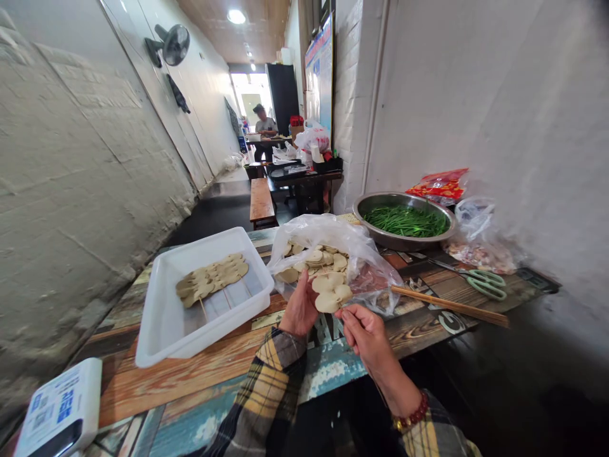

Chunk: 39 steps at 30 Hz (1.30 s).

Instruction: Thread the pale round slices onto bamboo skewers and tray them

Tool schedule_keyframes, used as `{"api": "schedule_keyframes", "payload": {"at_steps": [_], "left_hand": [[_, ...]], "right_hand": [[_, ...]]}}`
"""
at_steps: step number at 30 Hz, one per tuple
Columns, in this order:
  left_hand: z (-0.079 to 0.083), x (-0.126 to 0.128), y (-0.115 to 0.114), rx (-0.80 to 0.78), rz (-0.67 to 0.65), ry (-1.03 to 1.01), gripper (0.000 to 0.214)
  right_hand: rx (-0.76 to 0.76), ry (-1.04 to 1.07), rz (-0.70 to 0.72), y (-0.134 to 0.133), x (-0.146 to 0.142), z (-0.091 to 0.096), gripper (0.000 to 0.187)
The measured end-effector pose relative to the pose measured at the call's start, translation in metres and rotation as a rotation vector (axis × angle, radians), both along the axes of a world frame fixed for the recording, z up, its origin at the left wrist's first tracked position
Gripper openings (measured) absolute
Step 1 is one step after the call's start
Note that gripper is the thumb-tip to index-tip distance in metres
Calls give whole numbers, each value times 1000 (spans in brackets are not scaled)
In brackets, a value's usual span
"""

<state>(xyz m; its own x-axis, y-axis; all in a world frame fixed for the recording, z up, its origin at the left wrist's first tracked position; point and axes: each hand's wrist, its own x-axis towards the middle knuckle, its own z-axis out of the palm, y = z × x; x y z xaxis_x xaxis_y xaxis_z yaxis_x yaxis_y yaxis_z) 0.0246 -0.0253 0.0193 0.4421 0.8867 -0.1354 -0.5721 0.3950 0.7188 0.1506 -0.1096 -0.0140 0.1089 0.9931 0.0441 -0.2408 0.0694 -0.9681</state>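
Observation:
My left hand (301,306) is closed on a short row of round pale food slices (332,291) threaded on a thin skewer. My right hand (364,330) pinches the skewer's near end just below the slices. Behind my hands lies an open clear plastic bag (356,244) with several more loose slices (314,257) in it. To the left stands a white plastic tray (162,327) holding several finished skewers of slices (212,279).
A metal bowl of green chives (404,221) stands at the back right, with green-handled scissors (485,281), a bundle of bamboo skewers (451,306) and plastic bags (478,238) near it. A white device (59,409) sits at the near left corner. A person sits far down the corridor (264,124).

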Motion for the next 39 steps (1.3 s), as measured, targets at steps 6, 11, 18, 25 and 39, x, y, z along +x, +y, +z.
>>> {"api": "schedule_keyframes", "payload": {"at_steps": [6, 11, 18, 25, 39], "left_hand": [[1, 3, -5, 60, 12, 30, 45], [-5, 9, -4, 89, 100, 89, 33], [-6, 7, -1, 69, 236, 111, 34], [-12, 9, 1, 66, 287, 129, 32], [-18, 15, -1, 116, 293, 228, 26]], "right_hand": [[-15, -64, -82, 9, -9, -6, 43], [12, -208, -113, 10, -8, -13, 43], [40, -342, -77, 8, -6, -24, 39], [86, -416, -113, 8, -8, -23, 33], [112, -458, -154, 12, -9, -23, 34]]}}
